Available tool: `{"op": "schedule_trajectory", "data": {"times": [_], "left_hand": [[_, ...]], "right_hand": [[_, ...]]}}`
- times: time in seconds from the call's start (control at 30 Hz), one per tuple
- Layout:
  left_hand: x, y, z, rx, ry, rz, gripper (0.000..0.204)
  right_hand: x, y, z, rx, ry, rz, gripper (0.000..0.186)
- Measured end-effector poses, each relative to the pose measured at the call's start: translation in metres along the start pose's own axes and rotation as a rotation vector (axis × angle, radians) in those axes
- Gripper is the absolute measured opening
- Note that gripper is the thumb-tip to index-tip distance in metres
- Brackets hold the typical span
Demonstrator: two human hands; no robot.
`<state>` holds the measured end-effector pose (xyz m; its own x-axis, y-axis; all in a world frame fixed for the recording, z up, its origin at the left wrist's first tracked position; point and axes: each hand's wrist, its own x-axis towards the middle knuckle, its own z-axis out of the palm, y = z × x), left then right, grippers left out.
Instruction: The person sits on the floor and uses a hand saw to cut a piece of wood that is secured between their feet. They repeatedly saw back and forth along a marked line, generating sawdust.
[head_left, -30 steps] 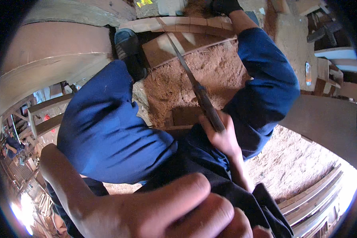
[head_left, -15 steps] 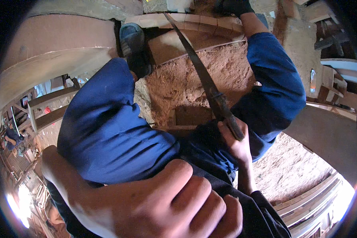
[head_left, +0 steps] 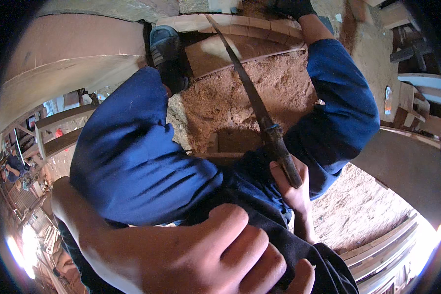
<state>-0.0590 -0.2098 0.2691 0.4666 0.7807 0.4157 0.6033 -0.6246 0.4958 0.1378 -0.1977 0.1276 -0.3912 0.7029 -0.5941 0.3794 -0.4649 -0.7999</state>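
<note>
Right hand [head_left: 299, 197] shifts the long-bladed tool [head_left: 251, 94] toward the lower right.
Handle [head_left: 282, 152] is right of centre, lower than a second ago and clenched in the right hand; tip lies at top centre, over the row of tan blocks [head_left: 250, 27], contact unclear. Left hand [head_left: 176, 252], bottom centre, curls more tightly; whether it grasps anything I cannot tell. My reading: a slight pull-back, one-handed control.
</note>
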Motion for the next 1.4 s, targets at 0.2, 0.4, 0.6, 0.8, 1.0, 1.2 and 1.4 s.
{"op": "schedule_trajectory", "data": {"times": [0.2,0.4,0.6,0.8,1.0,1.2,1.4], "left_hand": [[-0.006,0.003,-0.014,-0.034,-0.137,0.031,0.035],[-0.006,0.000,-0.019,-0.111,-0.137,-0.040,0.038],[-0.002,-0.007,-0.027,-0.142,-0.234,0.007,0.037],[0.005,0.002,-0.022,-0.109,-0.242,0.051,0.039],[0.009,-0.005,-0.029,-0.081,-0.304,0.154,0.041],[0.006,-0.002,-0.012,-0.171,-0.202,0.083,0.037],[-0.006,0.000,-0.019,-0.055,-0.136,0.076,0.034]], "right_hand": [[0.049,0.009,0.017,0.029,0.011,-0.122,0.013],[0.036,-0.001,0.015,-0.009,-0.008,-0.132,0.014],[0.017,0.008,0.002,0.048,0.037,0.065,0.017],[0.017,0.001,0.002,0.016,0.016,-0.067,0.012],[-0.001,0.009,0.001,0.052,-0.012,-0.030,0.011],[0.063,0.029,0.024,0.048,0.008,-0.125,0.011],[0.015,0.019,0.006,0.013,-0.023,-0.045,0.010]]}}
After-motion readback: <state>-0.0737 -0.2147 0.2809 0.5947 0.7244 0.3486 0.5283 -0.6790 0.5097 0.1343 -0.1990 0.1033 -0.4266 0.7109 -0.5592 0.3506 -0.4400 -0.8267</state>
